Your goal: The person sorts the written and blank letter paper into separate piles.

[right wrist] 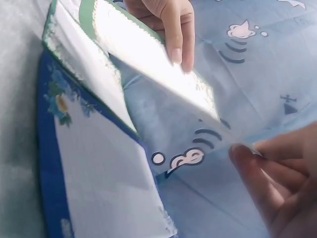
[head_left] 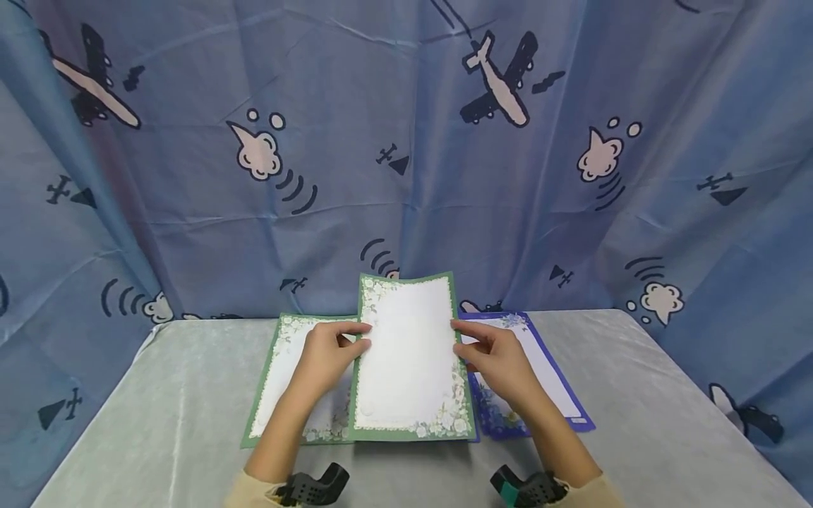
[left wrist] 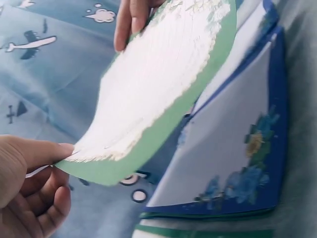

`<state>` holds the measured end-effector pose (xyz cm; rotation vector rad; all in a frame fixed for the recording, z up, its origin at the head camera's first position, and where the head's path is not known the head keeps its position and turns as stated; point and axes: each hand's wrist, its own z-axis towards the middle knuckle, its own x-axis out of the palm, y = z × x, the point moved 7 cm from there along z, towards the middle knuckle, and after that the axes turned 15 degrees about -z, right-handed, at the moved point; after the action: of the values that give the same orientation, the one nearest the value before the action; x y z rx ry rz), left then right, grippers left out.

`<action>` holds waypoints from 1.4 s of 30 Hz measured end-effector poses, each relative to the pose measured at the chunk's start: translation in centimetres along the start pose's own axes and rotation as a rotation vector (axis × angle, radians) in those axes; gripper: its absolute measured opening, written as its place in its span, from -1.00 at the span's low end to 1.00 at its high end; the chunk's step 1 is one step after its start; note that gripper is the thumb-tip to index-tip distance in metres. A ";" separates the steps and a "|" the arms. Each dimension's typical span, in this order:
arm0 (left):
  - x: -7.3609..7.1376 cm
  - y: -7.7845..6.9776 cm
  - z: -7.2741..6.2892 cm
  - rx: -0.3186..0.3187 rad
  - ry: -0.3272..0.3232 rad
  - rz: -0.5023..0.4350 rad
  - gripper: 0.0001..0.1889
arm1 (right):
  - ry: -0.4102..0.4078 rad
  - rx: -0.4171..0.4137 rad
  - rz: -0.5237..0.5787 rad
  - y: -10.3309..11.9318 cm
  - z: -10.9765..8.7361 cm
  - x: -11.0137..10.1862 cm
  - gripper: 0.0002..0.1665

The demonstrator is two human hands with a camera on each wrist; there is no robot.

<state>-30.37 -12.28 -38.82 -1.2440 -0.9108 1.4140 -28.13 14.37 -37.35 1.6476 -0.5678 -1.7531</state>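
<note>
Between both hands a sheet of green-bordered floral paper (head_left: 409,353) is held up, its white middle facing the head camera. My left hand (head_left: 330,353) pinches its left edge between thumb and fingers. On the opposite edge, my right hand (head_left: 498,356) pinches it in the same way. In the left wrist view the raised sheet (left wrist: 143,84) bends in a gentle curve. Behind it on the left lies another green-bordered sheet (head_left: 295,346), partly covered by the left arm. Blue-bordered floral paper (head_left: 552,367) lies to the right, partly behind the right hand.
A pale grey cloth covers the table (head_left: 190,381). At its far edge hangs a blue curtain (head_left: 356,176) printed with airplanes and clouds. Black bands (head_left: 317,487) sit on both wrists. In the right wrist view, green-edged and blue-edged papers overlap.
</note>
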 end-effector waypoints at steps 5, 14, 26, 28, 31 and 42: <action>-1.3 -1.0 0.0 -0.004 -0.003 0.030 -0.74 | 0.003 -0.027 0.006 1.5 0.8 -0.4 -0.47; -4.4 -3.3 -0.3 -0.007 -0.055 0.055 -0.72 | -0.022 -0.115 -0.005 5.8 2.4 -1.1 -0.49; -7.7 -4.9 -1.2 -0.033 -0.125 0.055 -0.71 | 0.019 -0.179 0.154 9.9 2.8 -0.5 -0.51; -7.9 -4.9 -1.3 -0.045 -0.132 0.052 -0.70 | 0.039 -0.176 0.209 10.1 2.7 -0.2 -0.51; -8.0 -4.7 -1.4 -0.054 -0.141 0.044 -0.70 | 0.039 -0.161 0.236 9.8 2.5 0.2 -0.50; -8.6 -4.4 -2.0 -0.053 -0.142 0.114 -0.69 | 0.058 -0.121 0.233 8.7 2.6 2.5 -0.50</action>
<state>-27.81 -19.86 -33.02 -1.2639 -0.9926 1.5940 -29.26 6.30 -32.64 1.4804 -0.5893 -1.5351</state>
